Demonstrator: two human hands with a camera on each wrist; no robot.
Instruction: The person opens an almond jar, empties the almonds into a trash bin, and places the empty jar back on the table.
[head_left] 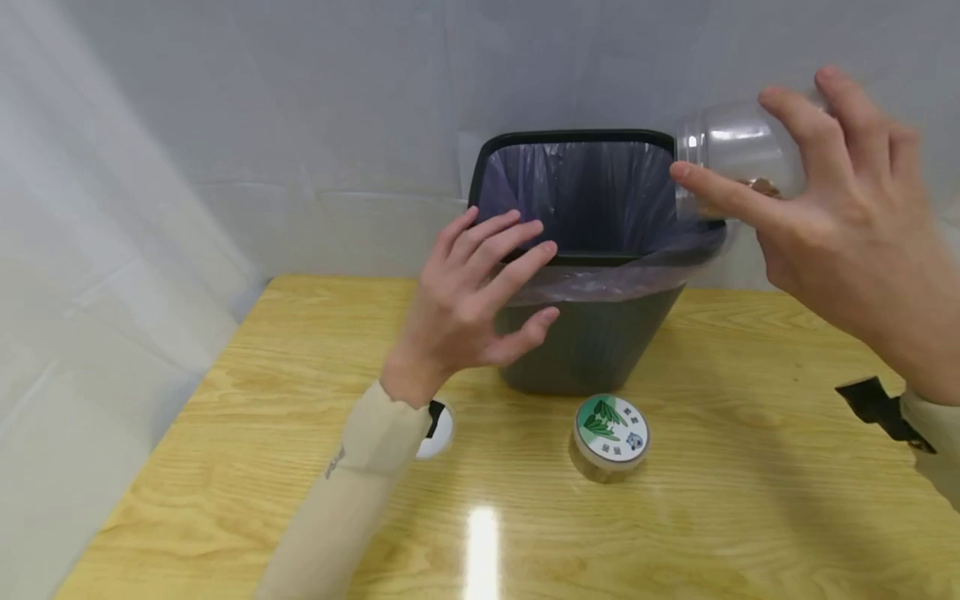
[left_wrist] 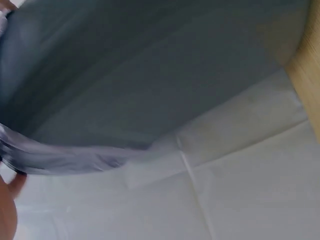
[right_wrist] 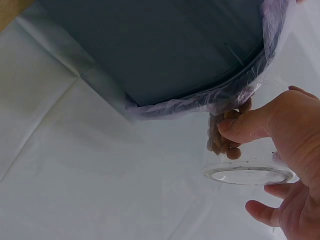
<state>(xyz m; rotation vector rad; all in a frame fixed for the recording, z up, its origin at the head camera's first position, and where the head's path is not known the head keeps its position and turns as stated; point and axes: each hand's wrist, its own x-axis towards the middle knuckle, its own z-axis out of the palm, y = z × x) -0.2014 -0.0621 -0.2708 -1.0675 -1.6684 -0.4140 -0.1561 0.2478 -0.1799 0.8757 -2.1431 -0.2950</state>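
My right hand (head_left: 855, 192) grips a clear jar (head_left: 746, 142), tipped on its side with its mouth at the right rim of a dark grey trash bin (head_left: 585, 342). Brown nut-like pieces (right_wrist: 220, 132) lie inside the jar, beside the thumb in the right wrist view. A thin translucent bag (head_left: 622, 283) lines the bin and folds over its rim. At the bin's front left rim, my left hand (head_left: 472, 300) has its fingers spread and holds nothing. The left wrist view mostly shows the bin's side (left_wrist: 140, 75).
On the wooden table (head_left: 720, 500), a low round container (head_left: 611, 433) with a green and white label stands in front of the bin. A white round thing with a black patch (head_left: 442, 433) is partly hidden by the left sleeve. Pale sheeting (head_left: 322, 125) hangs behind.
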